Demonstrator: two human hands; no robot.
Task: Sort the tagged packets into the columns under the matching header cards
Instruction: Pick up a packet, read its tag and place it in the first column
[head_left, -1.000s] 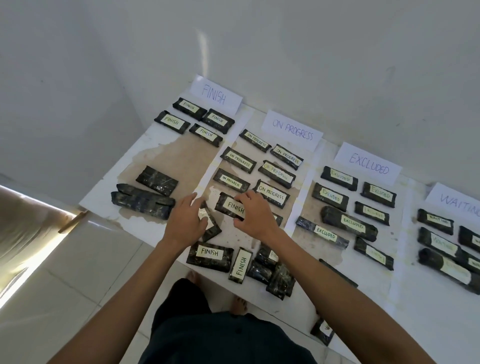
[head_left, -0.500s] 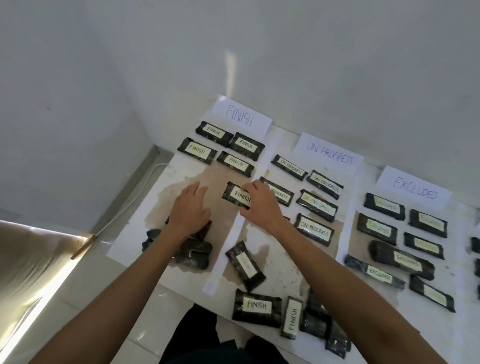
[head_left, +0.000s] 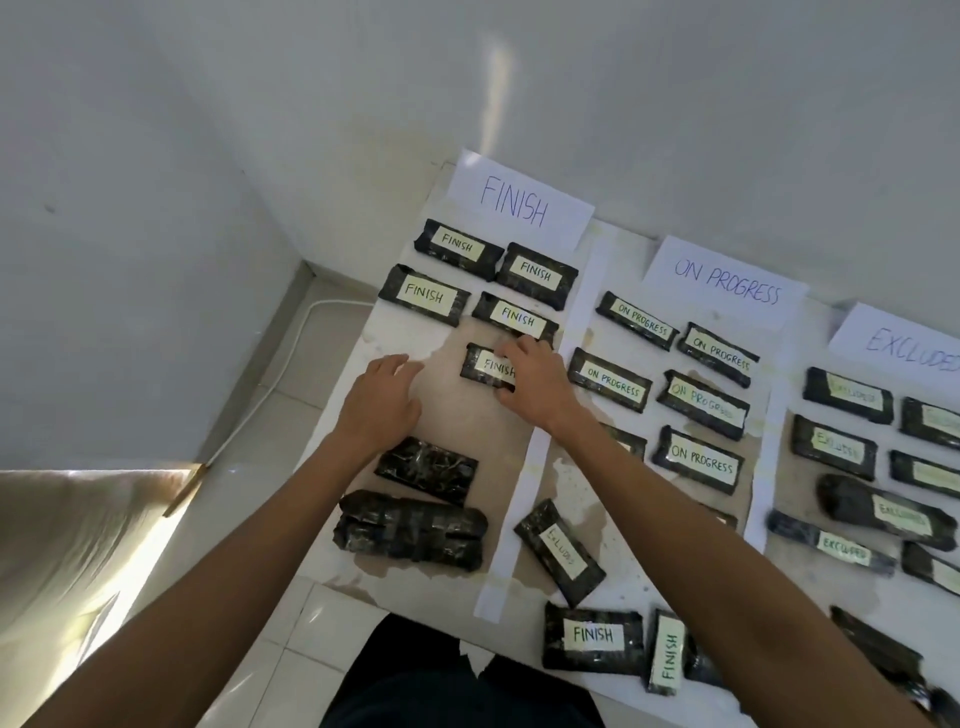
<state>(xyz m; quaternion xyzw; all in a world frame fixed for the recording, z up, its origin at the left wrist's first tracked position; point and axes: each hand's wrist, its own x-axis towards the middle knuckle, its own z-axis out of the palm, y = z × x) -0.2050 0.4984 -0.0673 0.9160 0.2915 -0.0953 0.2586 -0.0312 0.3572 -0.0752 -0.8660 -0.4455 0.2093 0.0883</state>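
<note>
A black plastic-wrapped packet tagged FINISH (head_left: 488, 368) is being pinched by the fingers of the right hand (head_left: 530, 384) and set on the table under the white FINISH header card (head_left: 519, 205), just below the fourth packet there. The left hand (head_left: 382, 400) is being held open and empty beside it. If released askew, the packet is being risked overlapping its neighbour or the white paper divider strip (head_left: 535, 467).

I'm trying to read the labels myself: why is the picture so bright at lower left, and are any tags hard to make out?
Head view: the bright patch at lower left is overexposed, washing out detail there; a pale streak of glare runs down the wall; the FINISH header card reads sharply; the EXCLUDED tags near the right edge look faded and soft; the right hand hides part of one FINISH packet.
</note>
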